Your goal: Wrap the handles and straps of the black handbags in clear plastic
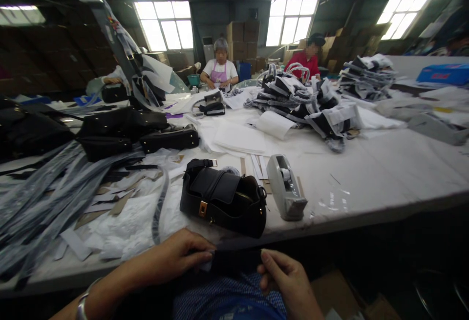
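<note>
My left hand (176, 257) pinches one end of a dark strip (236, 260) close to my lap, with a bit of white at its fingertips. The other end sits between the thumb and fingers of my right hand (284, 275). Whether the strip is leather or cloth is too dark to tell. Just beyond my hands, at the table's near edge, a black handbag (216, 195) lies with its top open, showing a gold clasp at the front. Neither hand touches it. A grey tape dispenser (287, 190) stands to the right of the bag.
Plastic-wrapped straps (62, 188) and white paper scraps (128, 227) cover the table's left side. More black bags (120, 127) lie behind them. Wrapped bag parts (293, 95) are heaped farther back. Two people (220, 68) work across the table; another person's hand shows at left.
</note>
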A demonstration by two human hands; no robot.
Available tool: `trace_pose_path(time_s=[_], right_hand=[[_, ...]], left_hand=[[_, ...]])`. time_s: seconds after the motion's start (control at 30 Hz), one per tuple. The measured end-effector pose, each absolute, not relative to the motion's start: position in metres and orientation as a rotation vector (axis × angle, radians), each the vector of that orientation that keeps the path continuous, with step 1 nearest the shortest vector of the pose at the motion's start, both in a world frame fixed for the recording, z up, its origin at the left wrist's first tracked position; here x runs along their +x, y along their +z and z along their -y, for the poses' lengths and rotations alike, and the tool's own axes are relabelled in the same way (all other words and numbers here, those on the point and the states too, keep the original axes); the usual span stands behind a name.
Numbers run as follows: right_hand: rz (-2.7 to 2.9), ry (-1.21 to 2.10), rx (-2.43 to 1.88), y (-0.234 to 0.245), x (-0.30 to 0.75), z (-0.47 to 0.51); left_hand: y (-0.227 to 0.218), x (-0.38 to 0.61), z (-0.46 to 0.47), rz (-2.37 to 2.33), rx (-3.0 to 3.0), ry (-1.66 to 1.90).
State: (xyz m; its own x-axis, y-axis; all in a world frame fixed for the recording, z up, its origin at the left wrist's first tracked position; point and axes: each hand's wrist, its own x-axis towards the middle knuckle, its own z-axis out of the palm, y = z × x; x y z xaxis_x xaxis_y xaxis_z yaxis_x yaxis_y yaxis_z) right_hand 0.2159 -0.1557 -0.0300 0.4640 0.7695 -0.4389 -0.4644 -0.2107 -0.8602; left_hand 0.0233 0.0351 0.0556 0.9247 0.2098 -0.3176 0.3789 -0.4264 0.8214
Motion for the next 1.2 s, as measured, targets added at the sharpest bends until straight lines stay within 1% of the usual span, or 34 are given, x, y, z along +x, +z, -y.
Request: trace_pose_path(time_s=[0.17, 0.27, 0.47, 0.53, 0.73, 0.83, 1.03, 1.2], right_hand=[[0.372, 1.129, -1.366, -0.024, 0.212, 0.153], [0.434, 1.082, -1.355, -0.019, 0.209, 0.151], [0.322, 1.048, -1.272, -0.007, 0.207, 0.147], [0.322, 1.036, -1.259, -0.007, 0.208, 0.146], [0.443, 0.976, -1.243, -0.007, 0.213, 0.141], [0.448, 0.951, -1.222, -0.004, 0.22, 0.138], [0.294, 1.022, -1.111, -0.001, 0.23, 0.132], [0.43, 0.946, -1.11, 0.012, 0.231, 0.126]], left_hand=[[0.054, 0.025, -0.03, -0.437, 1.986, -0.269], [0.057, 0.033, -0.026, -0.404, 2.061, -0.256], [0.05, 0.044, -0.02, -0.381, 2.529, -0.02], [0.047, 0.043, -0.017, -0.41, 2.597, 0.058], [0.053, 0.048, -0.015, -0.396, 2.339, 0.073], [0.062, 0.058, -0.018, -0.475, 2.235, 0.088], [0.075, 0.078, -0.022, -0.566, 2.196, 0.037], [0.093, 0.091, -0.019, -0.52, 2.12, 0.041]])
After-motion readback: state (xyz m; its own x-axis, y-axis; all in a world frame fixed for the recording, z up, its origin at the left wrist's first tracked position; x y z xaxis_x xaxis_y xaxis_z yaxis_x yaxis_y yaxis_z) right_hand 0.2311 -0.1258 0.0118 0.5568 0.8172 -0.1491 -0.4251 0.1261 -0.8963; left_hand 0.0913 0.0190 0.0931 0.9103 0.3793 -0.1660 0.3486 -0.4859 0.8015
